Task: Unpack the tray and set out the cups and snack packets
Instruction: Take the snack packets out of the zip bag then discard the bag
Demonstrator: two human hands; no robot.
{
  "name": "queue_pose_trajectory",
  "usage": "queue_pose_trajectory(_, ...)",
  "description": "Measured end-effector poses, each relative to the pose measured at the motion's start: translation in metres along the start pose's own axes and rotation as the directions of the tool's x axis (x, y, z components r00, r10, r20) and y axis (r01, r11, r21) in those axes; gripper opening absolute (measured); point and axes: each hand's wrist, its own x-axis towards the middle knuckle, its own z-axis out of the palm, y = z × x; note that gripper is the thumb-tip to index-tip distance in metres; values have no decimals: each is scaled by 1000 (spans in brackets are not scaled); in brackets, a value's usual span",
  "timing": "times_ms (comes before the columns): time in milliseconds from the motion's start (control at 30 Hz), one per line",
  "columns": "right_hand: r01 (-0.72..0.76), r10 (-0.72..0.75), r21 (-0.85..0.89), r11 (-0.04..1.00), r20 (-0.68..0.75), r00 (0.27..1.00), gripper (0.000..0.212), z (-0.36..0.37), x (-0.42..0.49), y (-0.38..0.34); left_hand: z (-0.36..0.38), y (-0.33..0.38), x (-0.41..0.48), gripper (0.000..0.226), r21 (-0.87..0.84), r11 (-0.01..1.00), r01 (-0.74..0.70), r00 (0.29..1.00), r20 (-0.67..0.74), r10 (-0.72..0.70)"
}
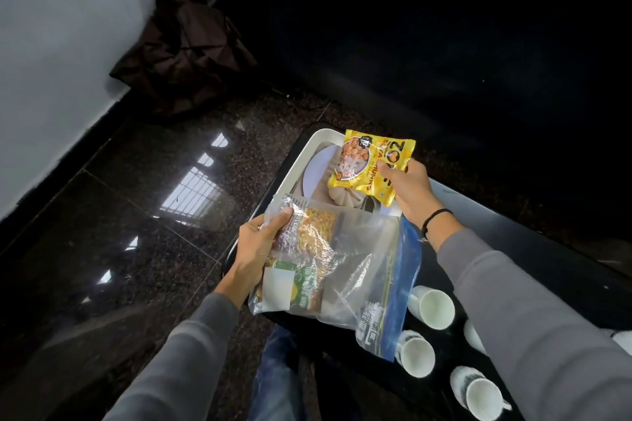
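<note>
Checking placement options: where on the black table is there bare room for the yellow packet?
Bare black table lies right of the tray, beyond the white cups, under the right hand holding the yellow packet. Crowded: the cups' near corner and the tray, overhung by the zip bag.

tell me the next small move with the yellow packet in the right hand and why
Probably set the yellow packet down on the dark table beyond the cups. The right hand holds it clear above the tray, already out of the clear bag, which the left hand grips with more packets inside.
</note>
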Motion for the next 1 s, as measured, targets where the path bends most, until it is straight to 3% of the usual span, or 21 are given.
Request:
queue_pose_trajectory(67, -62, 63, 42, 997, -21, 998, 14, 5, 11, 3, 1, -2, 5, 46, 16, 1000, -6, 1000, 7, 6)
queue_pose_trajectory(233, -166, 158, -100, 981, -83, 984, 5, 0, 21, 14, 1, -5, 13, 49, 56, 998, 7, 1000, -2, -7)
queue_pose_trajectory(367, -117, 88, -220, 968, -141, 986, 11, -9, 15, 23, -1, -6, 16, 42, 62, 998, 9, 1000, -3, -9)
queue_pose_trajectory(500, -77, 43, -215, 974, -159, 986, 8, -21, -1, 28, 2, -7, 15, 46, 61, 998, 20, 1000, -17, -19)
queue_pose_trajectory(633, -36, 15, -101, 994, -198, 980, 15, -36, -25, 36, 8, -11, 15, 52, 68, 997, 36, 998, -46, -33)
queue_pose_trajectory(767, 28, 7, 103, 994, -325, 946, 15, -50, -44, 46, 11, -16, 15, 44, 62, 996, 60, 997, -60, -56)
queue_pose_trajectory(900, -20, 149, 351, 936, -346, 926, 11, -57, -62, 55, 14, -20, 10, 47, 42, 996, 74, 996, -55, -71)
queue_pose_trajectory(1000, -74, 235, 505, 860, -265, 935, 12, -56, -81, 59, 17, -20, 4, 55, -12, 996, 92, 994, -51, -93)
